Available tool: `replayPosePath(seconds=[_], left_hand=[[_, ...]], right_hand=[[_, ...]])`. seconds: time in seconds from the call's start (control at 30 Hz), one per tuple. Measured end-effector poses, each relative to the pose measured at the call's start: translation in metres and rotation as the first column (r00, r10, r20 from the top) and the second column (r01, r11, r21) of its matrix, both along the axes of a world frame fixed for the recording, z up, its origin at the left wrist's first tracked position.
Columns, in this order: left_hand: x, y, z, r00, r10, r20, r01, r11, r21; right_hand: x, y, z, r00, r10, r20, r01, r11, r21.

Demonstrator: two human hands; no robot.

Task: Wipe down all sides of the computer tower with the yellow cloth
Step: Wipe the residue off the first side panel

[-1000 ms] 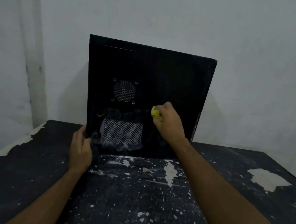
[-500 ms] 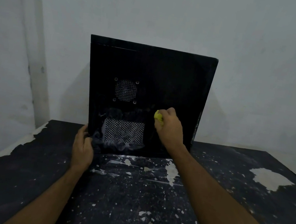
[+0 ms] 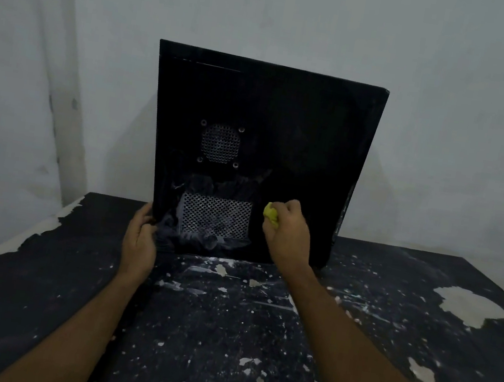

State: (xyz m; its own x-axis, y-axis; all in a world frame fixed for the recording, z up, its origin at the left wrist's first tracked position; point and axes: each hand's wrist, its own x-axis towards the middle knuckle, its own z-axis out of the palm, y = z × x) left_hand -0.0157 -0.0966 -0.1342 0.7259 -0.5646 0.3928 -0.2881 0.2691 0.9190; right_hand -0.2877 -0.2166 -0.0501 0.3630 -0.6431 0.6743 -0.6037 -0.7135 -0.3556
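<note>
The tabletop [image 3: 252, 354] is dark, with its coating chipped and pale patches exposed, and it stands against a pale wall [image 3: 334, 23].

The computer tower [image 3: 302, 126] stands upright at the rear centre of the tabletop, close to the wall. Its broad black side panel faces the camera, and its long axis cannot be told apart from its height in this view. A round fan grille [image 3: 220, 144] sits in the left half of the panel. A rectangular mesh vent [image 3: 215, 217] lies directly below it, with smeared dust around it.

The right hand [image 3: 287, 232] is closed into a fist around the yellow cloth [image 3: 271, 214] and presses it against the lower panel, just to the right of the mesh vent.

The left hand [image 3: 138, 239] holds the lower left edge of the tower, fingers curled around that edge, near the tabletop.
</note>
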Motion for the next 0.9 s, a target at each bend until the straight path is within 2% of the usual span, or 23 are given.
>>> replayPosePath(seconds=[0.1, 0.13, 0.2, 0.23, 0.27, 0.37, 0.4, 0.5, 0.63, 0.73, 0.77, 0.83, 0.9], left_hand=[[0.004, -0.001, -0.002, 0.998, -0.05, -0.027, 0.049, 0.999, -0.022], [0.006, -0.001, -0.002, 0.998, -0.059, -0.03, 0.058, 0.998, -0.025], [0.005, -0.002, 0.0, 0.997, -0.066, -0.034, 0.065, 0.997, -0.036], [0.005, -0.001, 0.0, 0.997, -0.064, -0.043, 0.062, 0.997, -0.035], [0.004, -0.002, 0.001, 0.997, -0.056, -0.054, 0.054, 0.998, -0.033], [0.004, -0.001, 0.001, 0.997, -0.046, -0.057, 0.045, 0.999, -0.026], [0.005, -0.001, 0.0, 0.998, -0.042, -0.054, 0.041, 0.999, -0.022], [0.008, -0.002, -0.003, 0.999, -0.045, -0.018, 0.045, 0.999, 0.006], [0.01, -0.002, -0.003, 0.999, -0.045, -0.003, 0.045, 0.999, 0.018], [0.01, -0.002, -0.003, 0.999, -0.045, -0.001, 0.045, 0.999, 0.012], [0.009, -0.002, -0.003, 0.999, -0.047, -0.001, 0.047, 0.999, 0.012], [0.008, -0.001, -0.004, 0.999, -0.046, -0.001, 0.046, 0.999, 0.014], [0.008, -0.001, -0.004, 0.998, -0.057, 0.001, 0.057, 0.998, 0.018]], right_hand=[[-0.003, 0.001, -0.015, 0.981, 0.069, -0.183, -0.067, 0.998, 0.017], [-0.006, -0.001, -0.017, 0.984, 0.028, -0.176, -0.019, 0.999, 0.05], [-0.01, -0.005, -0.021, 0.996, -0.082, -0.025, 0.084, 0.993, 0.083], [-0.009, -0.003, -0.025, 0.996, -0.081, 0.028, 0.079, 0.994, 0.082], [-0.007, 0.0, -0.028, 0.999, -0.047, 0.027, 0.046, 0.997, 0.056], [-0.009, -0.002, -0.04, 0.976, 0.068, -0.205, -0.063, 0.998, 0.031], [-0.012, -0.004, -0.039, 0.977, 0.042, -0.21, -0.031, 0.998, 0.053], [-0.013, -0.006, -0.041, 0.998, -0.045, -0.054, 0.05, 0.995, 0.083], [-0.013, -0.005, -0.052, 0.963, 0.059, -0.262, -0.047, 0.998, 0.053], [-0.017, -0.008, -0.056, 0.986, -0.04, -0.163, 0.055, 0.994, 0.091], [-0.015, -0.004, -0.059, 0.991, -0.03, -0.13, 0.043, 0.995, 0.094], [-0.008, 0.002, -0.067, 0.984, 0.052, -0.17, -0.039, 0.996, 0.082], [-0.009, 0.0, -0.07, 0.974, 0.065, -0.216, -0.045, 0.994, 0.097]])
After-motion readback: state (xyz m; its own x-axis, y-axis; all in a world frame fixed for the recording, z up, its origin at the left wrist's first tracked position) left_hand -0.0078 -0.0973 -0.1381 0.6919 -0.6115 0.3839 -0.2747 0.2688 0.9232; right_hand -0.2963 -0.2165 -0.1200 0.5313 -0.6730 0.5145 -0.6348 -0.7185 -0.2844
